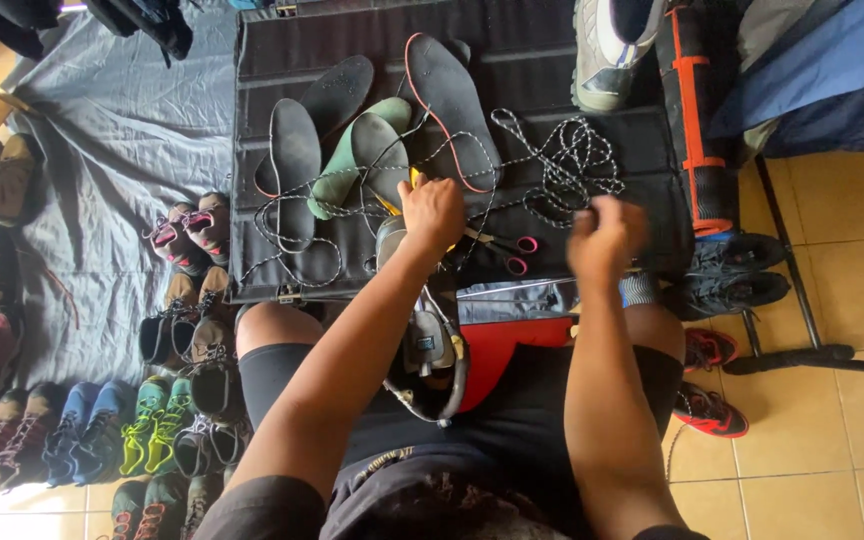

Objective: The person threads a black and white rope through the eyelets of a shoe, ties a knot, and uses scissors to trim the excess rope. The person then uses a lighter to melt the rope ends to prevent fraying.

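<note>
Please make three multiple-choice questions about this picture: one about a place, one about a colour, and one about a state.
1. Where do the scissors with pink handles lie?
A. on the black mat, between the two hands
B. on the tiled floor
C. inside a shoe

2. What colour is the pair of overlapping insoles near the left hand?
A. yellow
B. green
C. white

3. How is the speckled cord lying?
A. wound on a spool
B. cut into short pieces
C. loose and tangled on the mat

Answers:
1 A, they rest on the black mat between the left hand and the right hand.
2 B, both are green.
3 C, it sprawls in loops.
</note>
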